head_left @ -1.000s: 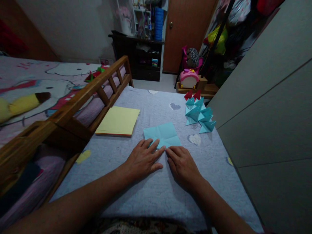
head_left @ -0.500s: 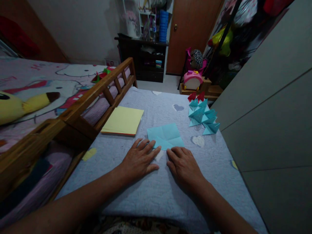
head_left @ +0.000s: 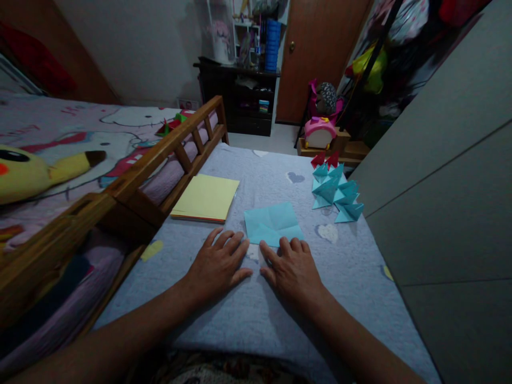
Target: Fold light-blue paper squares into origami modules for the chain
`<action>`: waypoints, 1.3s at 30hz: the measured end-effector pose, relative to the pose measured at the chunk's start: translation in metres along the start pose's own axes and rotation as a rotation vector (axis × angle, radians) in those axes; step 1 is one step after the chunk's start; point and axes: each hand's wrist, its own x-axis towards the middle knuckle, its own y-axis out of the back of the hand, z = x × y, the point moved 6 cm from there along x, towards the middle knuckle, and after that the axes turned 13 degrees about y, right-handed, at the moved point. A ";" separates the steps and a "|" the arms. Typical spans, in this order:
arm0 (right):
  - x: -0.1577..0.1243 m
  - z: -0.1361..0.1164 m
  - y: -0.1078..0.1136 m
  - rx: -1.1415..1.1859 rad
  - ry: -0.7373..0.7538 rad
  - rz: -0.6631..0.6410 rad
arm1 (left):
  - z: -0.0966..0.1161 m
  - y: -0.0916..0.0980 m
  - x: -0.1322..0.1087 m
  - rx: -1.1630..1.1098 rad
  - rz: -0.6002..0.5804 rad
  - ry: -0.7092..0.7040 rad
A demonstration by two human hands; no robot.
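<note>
Head view: a pale blue cloth (head_left: 224, 325) with printed hearts (head_left: 296, 177) fills the middle; a wooden rail (head_left: 160, 148) runs along its left and a pale grey panel (head_left: 440, 213) along its right;
Blue sheet (head_left: 274, 220): lies on the cloth just beyond the hands, near the middle; crease lines cross its face, and its near edge is toward the person;
Left hand (head_left: 219, 262): released, palm down on the cloth with fingers spread and thumb out toward the other hand; the index fingertip is right by the near left corner of the sheet, though whether it touches I cannot tell;
Right hand (head_left: 294, 271): released too, palm down, fingers slightly bent; the fingertips reach the near edge of the sheet, and the thumb points in toward the left hand;
Yellow paper stack (head_left: 206, 197): left of the sheet and apart from it, beside the rail; an orange-red edge shows low in the pile;
Folded blue pieces (head_left: 327, 190): clustered to the right and beyond the sheet, pointed tips up;
Folded red pieces (head_left: 332, 159): just behind the blue cluster, at the far right corner of the cloth;
Bed (head_left: 80, 114): past the rail on the left; a yellow plush toy (head_left: 24, 178) lies on it;
Far side: a dark cabinet (head_left: 240, 124), a brown door (head_left: 324, 58) and a pink toy (head_left: 320, 133) near the door;
</note>
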 end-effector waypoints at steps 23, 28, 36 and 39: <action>-0.068 0.041 -0.012 -0.052 0.000 0.201 | 0.003 -0.010 0.004 -0.001 -0.052 -0.044; -0.082 0.052 -0.011 -0.081 -0.018 0.204 | 0.001 -0.011 0.003 -0.033 -0.039 -0.042; -0.089 0.073 0.000 -0.057 -0.063 0.203 | 0.001 -0.012 0.001 -0.050 -0.040 -0.055; -0.075 0.078 0.008 0.063 -0.052 0.214 | 0.001 -0.008 0.004 -0.085 -0.042 -0.058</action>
